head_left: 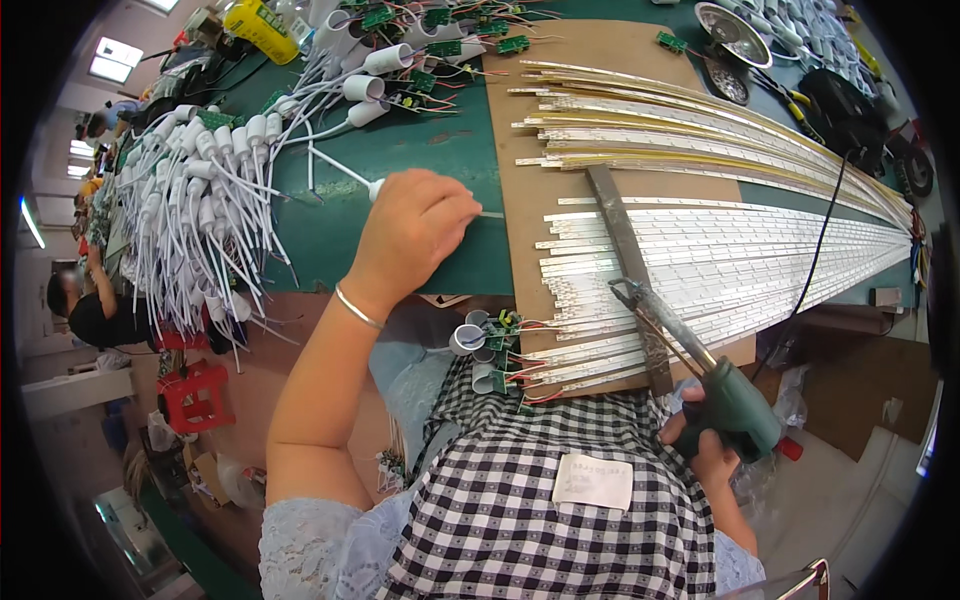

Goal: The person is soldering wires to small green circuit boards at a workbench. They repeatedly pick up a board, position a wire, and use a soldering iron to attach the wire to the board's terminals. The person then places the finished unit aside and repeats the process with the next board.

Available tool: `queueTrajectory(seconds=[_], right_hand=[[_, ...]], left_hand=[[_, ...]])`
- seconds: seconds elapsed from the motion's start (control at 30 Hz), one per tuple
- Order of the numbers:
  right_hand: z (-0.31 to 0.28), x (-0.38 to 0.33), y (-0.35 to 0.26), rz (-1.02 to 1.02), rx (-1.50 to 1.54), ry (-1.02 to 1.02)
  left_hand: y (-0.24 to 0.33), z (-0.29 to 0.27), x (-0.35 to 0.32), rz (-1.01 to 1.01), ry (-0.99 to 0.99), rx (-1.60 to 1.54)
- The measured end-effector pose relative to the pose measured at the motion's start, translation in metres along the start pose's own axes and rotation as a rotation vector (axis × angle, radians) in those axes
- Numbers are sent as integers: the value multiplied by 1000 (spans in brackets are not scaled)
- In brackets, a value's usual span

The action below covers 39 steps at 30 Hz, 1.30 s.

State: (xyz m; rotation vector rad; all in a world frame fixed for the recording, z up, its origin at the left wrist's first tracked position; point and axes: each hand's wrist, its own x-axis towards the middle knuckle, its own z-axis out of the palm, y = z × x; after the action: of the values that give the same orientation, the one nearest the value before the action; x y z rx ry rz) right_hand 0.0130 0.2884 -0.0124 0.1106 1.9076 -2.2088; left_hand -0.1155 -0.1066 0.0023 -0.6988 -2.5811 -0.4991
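My left hand [415,232] is closed over the green table. A white plastic cap with a white cable [345,170] sticks out from its left side, and a thin pale end shows at its right; the rest is hidden by the fingers. In my right hand [700,435] is a green soldering gun [742,408], its tip beside a dark flat metal bar [625,240]. That bar lies across rows of slim white LED strips [700,245]. At the brown board's near left edge, several white caps with green circuit boards [492,345] join strip ends by thin red wires.
A large heap of white capped cables [205,200] hangs over the table's left edge. More caps with circuit boards [390,60] lie at the back, near a yellow bottle [258,28]. A metal bowl [733,35] and black-and-yellow pliers [800,105] are back right. A black cord [822,240] crosses the strips.
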Motion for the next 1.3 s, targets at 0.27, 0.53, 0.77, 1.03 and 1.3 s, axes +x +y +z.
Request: queueTrajectory(seconds=[0.27,0.53,0.77,1.03,1.3], right_hand=[[-2,1,-7,59,46,-87],[-31,3,15,-36,99,-316],[1,-2,-14,86,89,-76],[-25,-9,3,109,-56,-249],[-16,1,-10,42,-233,-327]], left_hand=[[87,-1,-7,28,-1,-238],[115,1,-10,-293,-249,-267],[128,3,-12,-360,-260,-184],[131,10,-20,-410,-154,-114],[128,16,-23,-407,-117,-112]])
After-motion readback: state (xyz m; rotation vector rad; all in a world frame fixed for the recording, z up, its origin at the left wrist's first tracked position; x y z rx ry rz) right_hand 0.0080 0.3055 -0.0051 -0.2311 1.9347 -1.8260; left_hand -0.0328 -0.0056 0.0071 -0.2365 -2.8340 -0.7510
